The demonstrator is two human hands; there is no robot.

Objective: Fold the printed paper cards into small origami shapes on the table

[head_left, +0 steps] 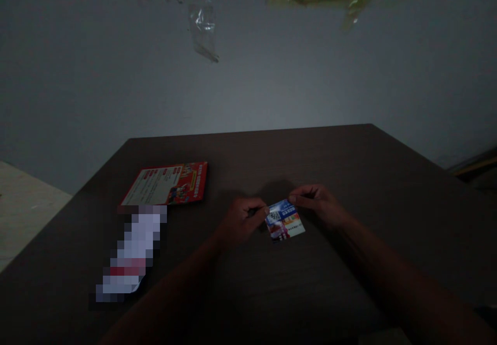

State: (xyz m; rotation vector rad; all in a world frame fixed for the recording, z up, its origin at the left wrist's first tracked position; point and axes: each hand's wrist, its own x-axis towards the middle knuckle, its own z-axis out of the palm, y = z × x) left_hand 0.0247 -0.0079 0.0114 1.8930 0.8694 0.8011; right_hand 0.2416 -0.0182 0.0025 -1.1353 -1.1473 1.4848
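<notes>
A small printed card (286,222), blue on one half with a square code and multicoloured pictures on the other, is held between my two hands over the dark table. My left hand (241,218) is closed, its thumb and finger pinching the card's upper left corner. At the upper right corner, my right hand (319,203) pinches the card in the same way. The card lies at a slight tilt; whether its lower edge touches the table I cannot tell.
On the dark wooden table (310,153), a red printed booklet or board (166,184) lies at the left. In front of it is a pale, pixelated object (134,252) with a red band. A grey wall (248,91) with tape and plastic scraps stands behind.
</notes>
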